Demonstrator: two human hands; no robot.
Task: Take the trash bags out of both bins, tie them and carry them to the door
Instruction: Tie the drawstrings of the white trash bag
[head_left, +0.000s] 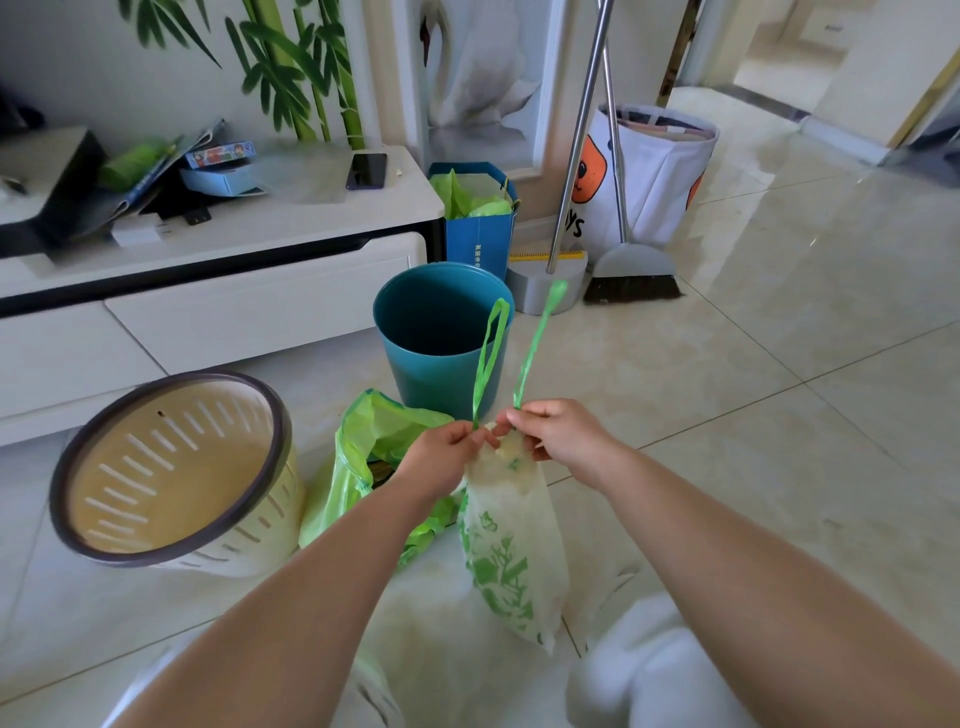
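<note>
A white trash bag (511, 545) with green print hangs in front of me, its neck pinched between both hands. My left hand (441, 457) grips one green drawstring loop (491, 353) and my right hand (558, 431) grips the other green drawstring (535, 343); both strings stand upward. A green trash bag (363, 457) lies open on the floor behind my left hand. The teal bin (441, 332) stands upright with no bag in it. The cream slatted bin (176, 467) with a dark rim leans toward me at the left, also without a bag.
A white low cabinet (208, 291) runs along the left with a phone (368, 170) and boxes on top. Behind the teal bin stand a blue paper bag (478, 234), a dustpan (545, 280), a broom (634, 275) and a white fabric basket (660, 171). Tiled floor (779, 364) stretches right toward a doorway.
</note>
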